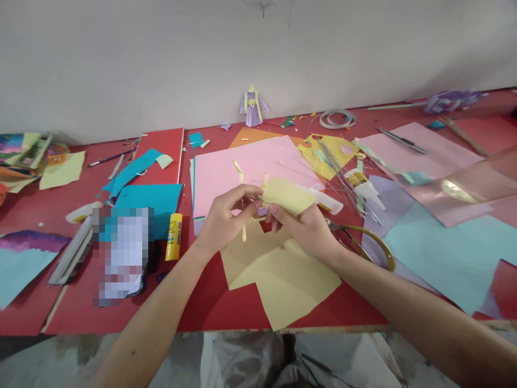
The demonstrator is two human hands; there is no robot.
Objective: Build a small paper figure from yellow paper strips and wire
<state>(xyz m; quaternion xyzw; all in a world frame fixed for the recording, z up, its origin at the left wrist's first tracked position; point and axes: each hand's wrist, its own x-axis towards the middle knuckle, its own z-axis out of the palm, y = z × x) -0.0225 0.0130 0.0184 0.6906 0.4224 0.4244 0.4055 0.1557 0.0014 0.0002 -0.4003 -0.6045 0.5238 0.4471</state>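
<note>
Over the table's middle, my left hand (234, 215) is closed in a pinch on what looks like a thin wire frame with narrow yellow paper strips (244, 233) on its ends. Its centre is hidden by my fingers. Close beside it, my right hand (301, 226) grips a pale yellow paper piece (288, 195) between thumb and fingers, its near edge against the frame. Below both hands lies a larger cut sheet of yellow paper (291, 280). Scissors (374, 242) with yellow handles rest by my right wrist, and a white glue bottle (329, 202) lies behind that hand.
Pink sheets (226, 167) lie behind my hands. A yellow glue stick (174, 237) and a blurred-out phone (127, 253) are at left. Loose wires (343, 172), another glue bottle (363, 186) and a light blue sheet (448, 253) are at right. A paper doll (253, 108) leans on the wall.
</note>
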